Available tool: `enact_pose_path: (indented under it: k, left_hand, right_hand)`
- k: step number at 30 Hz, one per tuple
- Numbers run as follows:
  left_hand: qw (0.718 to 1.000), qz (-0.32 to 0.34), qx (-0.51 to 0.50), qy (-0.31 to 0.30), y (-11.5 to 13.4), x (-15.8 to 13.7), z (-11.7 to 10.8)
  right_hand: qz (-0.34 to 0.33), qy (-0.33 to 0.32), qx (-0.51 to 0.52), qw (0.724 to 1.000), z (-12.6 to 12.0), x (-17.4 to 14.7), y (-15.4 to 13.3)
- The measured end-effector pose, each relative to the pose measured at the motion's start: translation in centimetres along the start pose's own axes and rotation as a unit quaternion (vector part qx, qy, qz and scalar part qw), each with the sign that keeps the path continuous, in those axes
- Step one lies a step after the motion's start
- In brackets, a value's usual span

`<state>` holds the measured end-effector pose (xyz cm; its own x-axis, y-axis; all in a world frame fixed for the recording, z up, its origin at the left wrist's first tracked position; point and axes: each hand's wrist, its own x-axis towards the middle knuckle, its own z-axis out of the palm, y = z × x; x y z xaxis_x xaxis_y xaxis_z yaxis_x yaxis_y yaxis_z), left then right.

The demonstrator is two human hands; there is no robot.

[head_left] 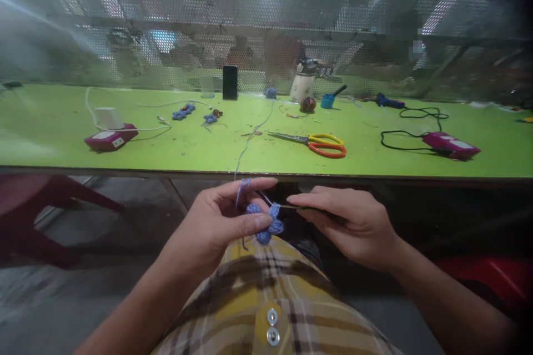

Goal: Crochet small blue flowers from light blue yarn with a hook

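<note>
Between the thumb and fingers of my left hand (227, 213) is a small blue crocheted flower (275, 226) with rounded petals. Blue yarn (245, 144) wraps around that hand's index finger and runs up over the table edge to a blue yarn ball (270, 92) at the back. My right hand (353, 222) pinches a thin crochet hook (287, 207), whose tip reaches the top of the flower. The hook's handle is mostly hidden by my fingers. A short yarn tail hangs below the flower.
On the green table (200, 150) lie scissors (325, 144), two blue crocheted pieces (183, 112), and purple power strips (452, 145) with cables at both sides. A phone (230, 82), a white jug (302, 83) and a dark yarn ball (307, 104) stand behind. Stools (54, 205) flank me.
</note>
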<state>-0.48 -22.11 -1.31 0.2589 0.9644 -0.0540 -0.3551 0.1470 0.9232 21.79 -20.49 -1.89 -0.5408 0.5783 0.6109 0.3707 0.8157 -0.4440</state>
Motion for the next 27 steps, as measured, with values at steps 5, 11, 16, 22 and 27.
enact_pose_path:
  k: [5, 11, 16, 22, 27]
  left_hand:
    - [1.000, -0.003, -0.001, 0.006, 0.0, -0.2, -0.1]
    - [1.000, -0.003, -0.006, 0.014, 0.0, -0.5, 0.0]
    - [1.000, -0.007, 0.004, 0.003, 0.0, -0.5, 0.1]
    - [0.997, -0.051, -0.066, -0.003, -0.5, 0.0, 0.2]
    - [0.992, -0.046, -0.118, 0.003, -1.1, 0.6, 0.2]
  right_hand:
    - [-0.027, -0.026, 0.010, 0.999, -0.7, 0.3, 0.1]
    - [-0.006, -0.018, 0.063, 0.998, -0.7, 0.4, -0.1]
    - [0.039, -0.010, 0.112, 0.993, -0.5, 0.4, -0.4]
    - [0.287, -0.025, 0.411, 0.865, 1.5, -0.2, 0.0]
    - [0.355, 0.011, 0.582, 0.731, 3.0, 0.3, -0.2]
